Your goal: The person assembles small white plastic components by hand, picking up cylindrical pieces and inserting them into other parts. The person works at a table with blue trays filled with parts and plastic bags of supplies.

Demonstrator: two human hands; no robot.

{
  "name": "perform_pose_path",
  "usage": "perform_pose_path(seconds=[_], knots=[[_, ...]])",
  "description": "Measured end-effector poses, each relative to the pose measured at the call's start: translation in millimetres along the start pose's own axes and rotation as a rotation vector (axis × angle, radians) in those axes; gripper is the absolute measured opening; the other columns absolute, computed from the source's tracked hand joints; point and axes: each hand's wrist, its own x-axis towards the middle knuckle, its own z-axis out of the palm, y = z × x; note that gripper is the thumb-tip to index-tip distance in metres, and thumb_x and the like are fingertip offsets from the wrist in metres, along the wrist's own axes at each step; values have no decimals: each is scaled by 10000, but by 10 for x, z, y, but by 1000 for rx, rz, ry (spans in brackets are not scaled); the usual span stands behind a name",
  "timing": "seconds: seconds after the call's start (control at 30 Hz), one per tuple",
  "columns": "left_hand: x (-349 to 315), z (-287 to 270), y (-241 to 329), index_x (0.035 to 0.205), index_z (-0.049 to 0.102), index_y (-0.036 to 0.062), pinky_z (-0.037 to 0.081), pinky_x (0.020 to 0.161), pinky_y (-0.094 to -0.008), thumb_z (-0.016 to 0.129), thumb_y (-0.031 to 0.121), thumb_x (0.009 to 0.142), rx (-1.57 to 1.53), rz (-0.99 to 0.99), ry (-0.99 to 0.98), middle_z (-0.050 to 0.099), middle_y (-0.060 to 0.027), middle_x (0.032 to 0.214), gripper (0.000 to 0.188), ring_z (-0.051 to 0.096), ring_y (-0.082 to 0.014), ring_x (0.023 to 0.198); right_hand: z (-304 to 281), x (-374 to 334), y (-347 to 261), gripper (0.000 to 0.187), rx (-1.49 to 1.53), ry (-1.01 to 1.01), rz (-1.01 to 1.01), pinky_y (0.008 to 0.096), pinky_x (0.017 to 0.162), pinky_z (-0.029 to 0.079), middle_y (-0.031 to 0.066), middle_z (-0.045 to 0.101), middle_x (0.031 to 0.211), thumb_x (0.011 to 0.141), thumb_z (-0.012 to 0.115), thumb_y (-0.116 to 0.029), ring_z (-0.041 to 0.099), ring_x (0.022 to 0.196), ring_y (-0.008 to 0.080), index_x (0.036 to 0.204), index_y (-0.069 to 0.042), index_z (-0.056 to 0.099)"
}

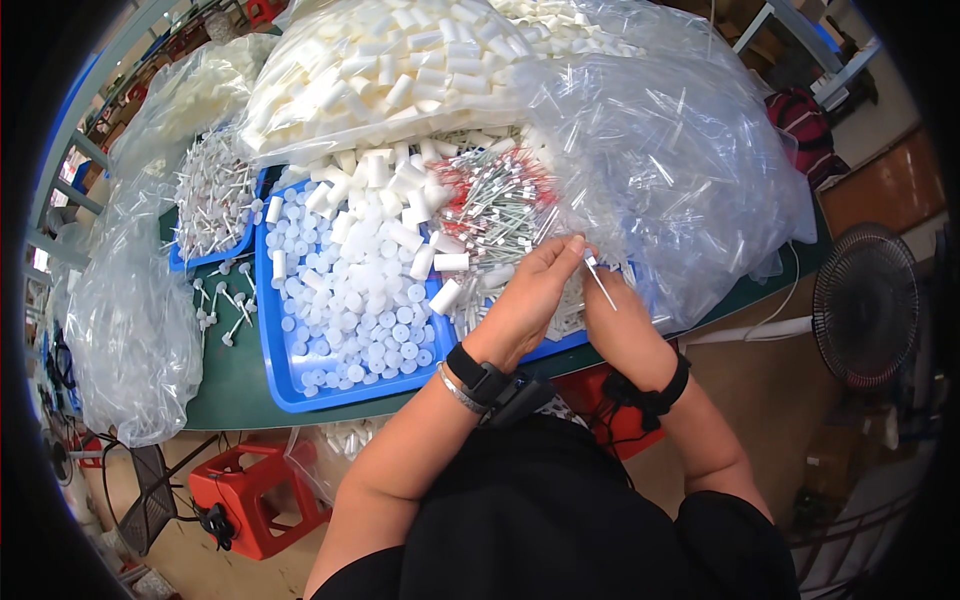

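A green-topped table [232, 400] runs across in front of the worker, heaped with bags and parts. On its right slumps a big clear plastic bag [690, 200] stuffed with thin see-through tubes; at the back bulges another clear bag [385, 65], packed with white cylinders. A crumpled plastic bag [135, 340] hangs over the left edge.

Nearest the worker sits a wide blue tray [290, 398], and below the table's front edge stands a red plastic stool [255, 505]. Off to the right I see a dark round fan [866, 305]. A smaller blue tray [198, 258] beyond the wide one's left side carries a pile of stemmed white pieces [213, 190].

The worker's left hand [530, 298] and right hand [622, 322] meet over the tray's right part, a black strap on each wrist. Loose white cylinders [408, 180] spill across the tray, near a heap of red-ended pale sticks [500, 205] and a spread of translucent discs [385, 330].

Smallest is one thin white stick [601, 285], slanting across the right hand. The left thumb and forefinger pinch its upper end; the right fingertips are hidden, so I can't tell whether they grip it.
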Motion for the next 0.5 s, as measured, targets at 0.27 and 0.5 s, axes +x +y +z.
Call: perform_pose_path(seconds=[0.27,0.5], knots=[[-202,-76,194,1107,618,8,258,1107,-344,482,303,998,223,182,25,476,-153,1390,342,396,-227,1309,175,113,-441,239,193,89,128,427,680,523,228,564,899,765,509,60,582,820,370,1002,93,519],[-623,-216,167,1098,584,5,410,981,-313,433,248,1021,338,313,185,589,-102,1170,296,543,-175,1113,-36,219,-350,183,236,44,100,453,679,516,250,600,857,769,573,-31,617,829,382,936,33,535]])
